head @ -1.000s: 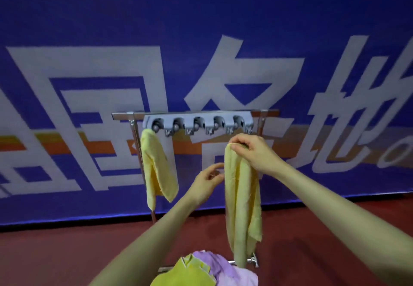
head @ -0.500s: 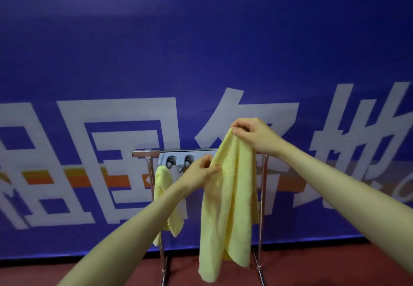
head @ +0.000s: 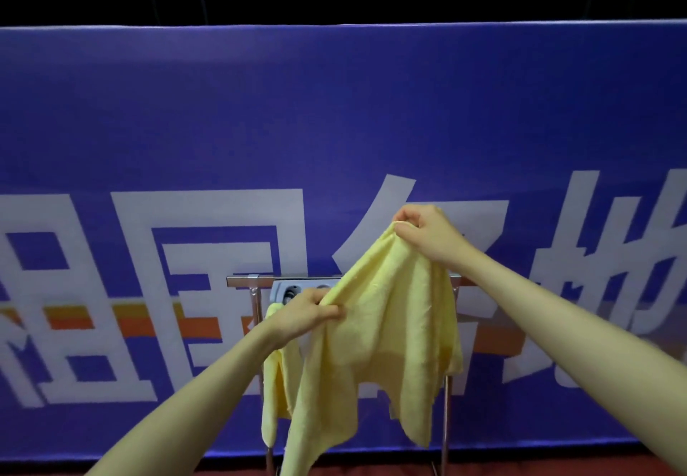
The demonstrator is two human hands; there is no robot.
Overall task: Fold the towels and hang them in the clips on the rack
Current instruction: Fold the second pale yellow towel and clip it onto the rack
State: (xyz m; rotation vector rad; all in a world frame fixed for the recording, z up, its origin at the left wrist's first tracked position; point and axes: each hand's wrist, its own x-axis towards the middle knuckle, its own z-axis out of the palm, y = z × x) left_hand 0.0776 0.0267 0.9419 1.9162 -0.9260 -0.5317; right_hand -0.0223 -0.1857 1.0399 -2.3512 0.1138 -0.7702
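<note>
I hold a yellow towel spread open in front of the rack. My right hand pinches its top corner high up, and my left hand grips its upper left edge lower down. The towel hangs loose and hides most of the grey clip strip on the metal rack. A second yellow towel hangs folded from the leftmost clip, partly behind my left forearm.
A tall blue banner with large white characters stands right behind the rack. The rack's chrome right leg shows below the towel. Dark red floor runs along the bottom edge.
The towel in my hands has gone from a narrow hanging fold to a wide spread. My right hand rose, my left took hold of the edge, and the view tilted upward.
</note>
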